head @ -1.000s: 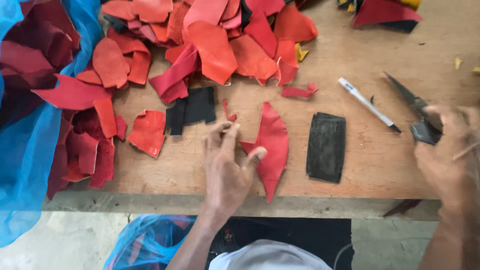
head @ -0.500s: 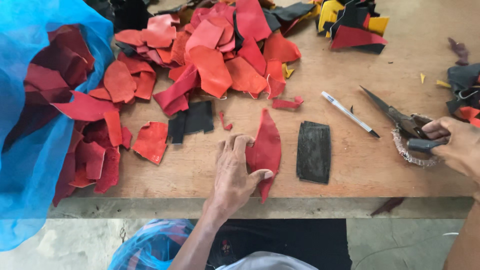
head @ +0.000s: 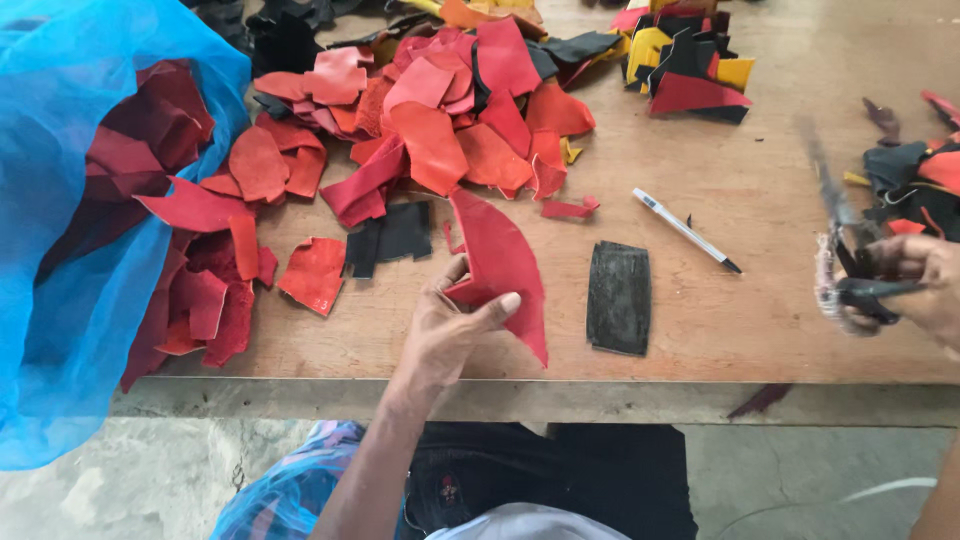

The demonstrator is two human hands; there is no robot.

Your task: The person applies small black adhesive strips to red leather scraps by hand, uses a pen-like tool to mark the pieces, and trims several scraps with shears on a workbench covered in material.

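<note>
My left hand (head: 445,325) pinches a curved red leather piece (head: 500,265) by its left edge and lifts that side off the wooden table (head: 720,310). At the right edge of the view my right hand (head: 915,280) grips the handles of a pair of scissors (head: 845,245), blades pointing away from me and blurred. A black rectangular piece (head: 618,297) lies flat between the two hands. A pen (head: 685,230) rests just beyond it.
A heap of red and orange leather scraps (head: 440,110) covers the far left of the table. A blue mesh bag (head: 70,230) with dark red scraps hangs at the left. Yellow, black and red offcuts (head: 690,65) sit at the back; more scraps (head: 910,170) at right.
My left hand went from pressing flat on the red piece to pinching and lifting its edge. My right hand picked the scissors up off the table and raised them.
</note>
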